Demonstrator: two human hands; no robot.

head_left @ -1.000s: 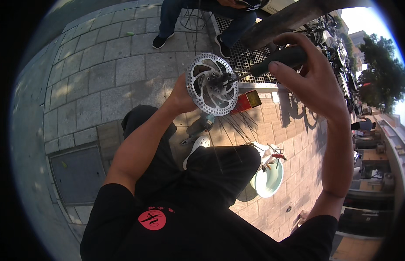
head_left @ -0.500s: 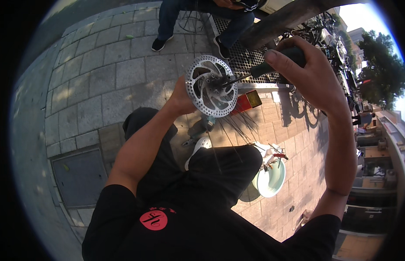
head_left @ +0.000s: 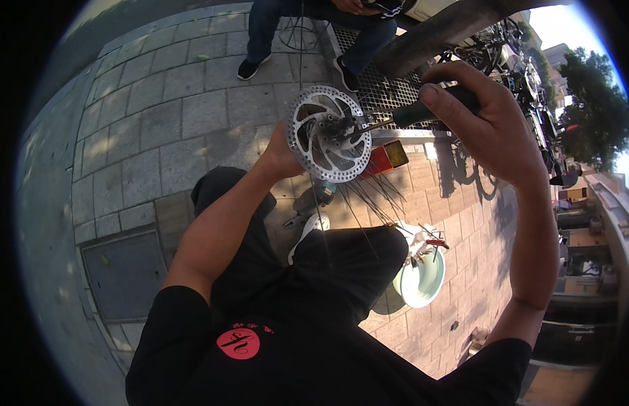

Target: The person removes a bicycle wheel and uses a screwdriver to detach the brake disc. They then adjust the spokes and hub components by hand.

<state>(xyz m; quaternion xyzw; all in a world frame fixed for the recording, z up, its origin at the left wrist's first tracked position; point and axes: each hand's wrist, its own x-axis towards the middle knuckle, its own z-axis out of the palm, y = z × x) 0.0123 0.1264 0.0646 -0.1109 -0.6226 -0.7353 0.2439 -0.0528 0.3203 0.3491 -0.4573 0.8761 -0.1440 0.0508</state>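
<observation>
A silver brake disc [head_left: 331, 173] with a holed rim is bolted to a dark wheel hub [head_left: 337, 128] at the centre of the view. My left hand [head_left: 281, 150] supports the hub from the left and behind; its fingers are hidden by the disc. Thin loose-ended spokes [head_left: 368, 203] fan out from the hub, mostly downward. In my right hand [head_left: 477, 125] is a screwdriver [head_left: 412, 115] with a dark green handle, gripped between thumb and fingers. Its shaft points left, with the tip at the right side of the hub by the disc's bolts.
A red open box [head_left: 385, 159] stands on the paving beyond my knee. Tools lie over a pale green basin [head_left: 423, 281] at the right. Another person [head_left: 260, 34] sits opposite, beside a metal grate [head_left: 389, 95] and a tree trunk [head_left: 450, 34]. Parked bicycles [head_left: 524, 81] line the far right.
My right hand has shifted slightly right and down with the screwdriver, whose tip stays near the hub. The disc has barely moved in my left hand.
</observation>
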